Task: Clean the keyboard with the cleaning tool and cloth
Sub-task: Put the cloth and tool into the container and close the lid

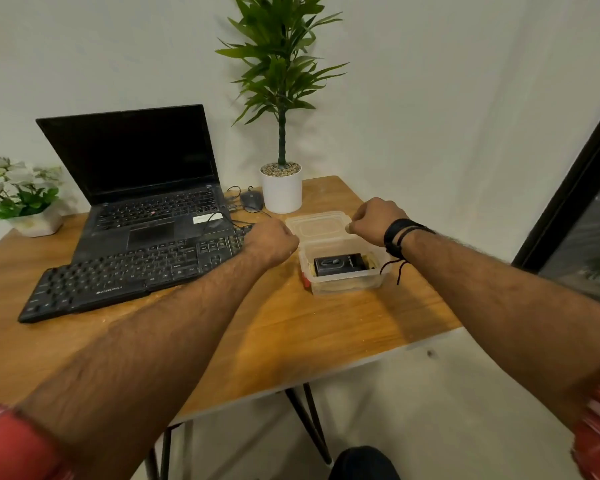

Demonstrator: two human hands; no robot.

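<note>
White walls enclose a wooden bench (291, 327) carrying a black keyboard (132, 271), with an open laptop (142, 188) behind it. Left hand (271, 242) and right hand (374, 218) each pinch an opposite edge of a clear lid (317, 225), fingers closed on it. Directly below the fingers stands a clear plastic box (343, 271) containing a black boxed item (340, 265); its contents cannot be identified. Left of the left hand's fingers, the keyboard's right end lies just beside the knuckles. Beyond the fingers stand a mouse (252, 199) and a potted plant (281, 188).
</note>
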